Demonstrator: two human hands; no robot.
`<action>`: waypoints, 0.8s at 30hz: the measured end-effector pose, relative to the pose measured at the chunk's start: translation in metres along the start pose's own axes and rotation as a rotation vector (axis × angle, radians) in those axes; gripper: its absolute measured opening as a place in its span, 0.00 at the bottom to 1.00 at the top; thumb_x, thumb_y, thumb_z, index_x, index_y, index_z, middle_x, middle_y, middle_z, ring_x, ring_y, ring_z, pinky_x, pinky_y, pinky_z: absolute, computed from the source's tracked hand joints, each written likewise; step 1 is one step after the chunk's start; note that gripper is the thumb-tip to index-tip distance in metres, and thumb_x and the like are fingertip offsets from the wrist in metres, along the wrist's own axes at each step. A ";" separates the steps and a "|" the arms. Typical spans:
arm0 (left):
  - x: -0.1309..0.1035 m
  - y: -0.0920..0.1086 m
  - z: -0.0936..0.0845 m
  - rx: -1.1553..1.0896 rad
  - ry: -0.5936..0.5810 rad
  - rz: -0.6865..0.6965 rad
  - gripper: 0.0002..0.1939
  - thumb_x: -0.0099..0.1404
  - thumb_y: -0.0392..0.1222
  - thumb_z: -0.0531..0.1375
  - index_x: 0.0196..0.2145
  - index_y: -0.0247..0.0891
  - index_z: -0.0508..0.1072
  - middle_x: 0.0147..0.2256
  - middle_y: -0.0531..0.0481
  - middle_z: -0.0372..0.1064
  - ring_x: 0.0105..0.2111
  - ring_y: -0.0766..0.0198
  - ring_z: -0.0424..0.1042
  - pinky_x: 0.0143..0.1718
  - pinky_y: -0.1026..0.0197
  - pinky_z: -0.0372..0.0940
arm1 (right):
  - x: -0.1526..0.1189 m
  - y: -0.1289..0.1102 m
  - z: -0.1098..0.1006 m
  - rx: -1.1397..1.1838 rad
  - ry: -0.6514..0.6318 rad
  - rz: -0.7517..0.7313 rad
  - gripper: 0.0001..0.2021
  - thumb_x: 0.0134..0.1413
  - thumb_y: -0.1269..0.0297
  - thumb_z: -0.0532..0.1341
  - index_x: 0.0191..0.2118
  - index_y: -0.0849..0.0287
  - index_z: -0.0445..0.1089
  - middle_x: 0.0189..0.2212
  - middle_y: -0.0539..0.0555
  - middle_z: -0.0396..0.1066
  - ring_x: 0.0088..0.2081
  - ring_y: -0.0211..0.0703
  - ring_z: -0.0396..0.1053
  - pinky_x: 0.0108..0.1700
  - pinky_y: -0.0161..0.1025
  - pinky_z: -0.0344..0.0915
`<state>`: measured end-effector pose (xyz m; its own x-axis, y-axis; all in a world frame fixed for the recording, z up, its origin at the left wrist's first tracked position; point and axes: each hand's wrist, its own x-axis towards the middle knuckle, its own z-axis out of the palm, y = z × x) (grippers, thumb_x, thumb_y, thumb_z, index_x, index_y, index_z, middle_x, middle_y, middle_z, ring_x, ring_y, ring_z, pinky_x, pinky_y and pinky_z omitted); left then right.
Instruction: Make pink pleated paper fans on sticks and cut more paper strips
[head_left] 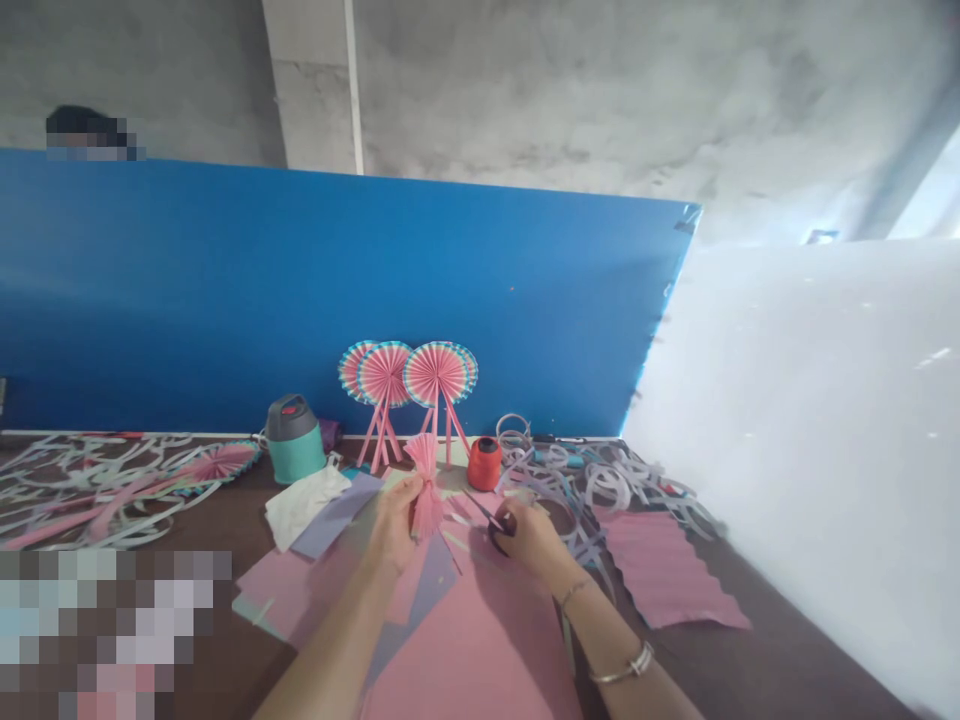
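Note:
My left hand point(397, 520) is closed on a pleated pink paper point(427, 500), pinched at its middle and spread at both ends like a bow. My right hand point(525, 535) holds small dark-handled scissors point(497, 525), whose blades point up and left toward the pink paper without touching it. Beneath both hands lie large pink sheets point(480, 640) with purple ones among them. A red spool of thread point(485, 464) stands just beyond the scissors.
Round pink fans point(439, 373) on sticks lean against a blue partition point(300, 270). A teal container point(297, 445) stands at the left, near a white cloth point(304, 505). Curled paper strips point(607, 487) and a wavy pink sheet point(667, 570) lie right. A person's head shows behind the partition.

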<state>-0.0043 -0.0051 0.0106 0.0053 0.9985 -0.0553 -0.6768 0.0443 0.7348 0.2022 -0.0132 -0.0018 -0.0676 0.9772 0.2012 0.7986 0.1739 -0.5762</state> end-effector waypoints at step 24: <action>-0.018 -0.011 0.021 0.102 -0.047 0.028 0.11 0.52 0.46 0.64 0.29 0.34 0.76 0.28 0.49 0.73 0.28 0.63 0.70 0.30 0.63 0.64 | -0.001 -0.019 0.023 0.730 0.017 -0.042 0.09 0.45 0.60 0.61 0.22 0.60 0.71 0.18 0.49 0.65 0.23 0.38 0.61 0.27 0.36 0.56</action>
<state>0.0182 -0.0225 0.0179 0.0237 0.9997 -0.0042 -0.5991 0.0176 0.8005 0.1732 -0.0150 -0.0092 -0.0757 0.9669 0.2435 0.1931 0.2538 -0.9478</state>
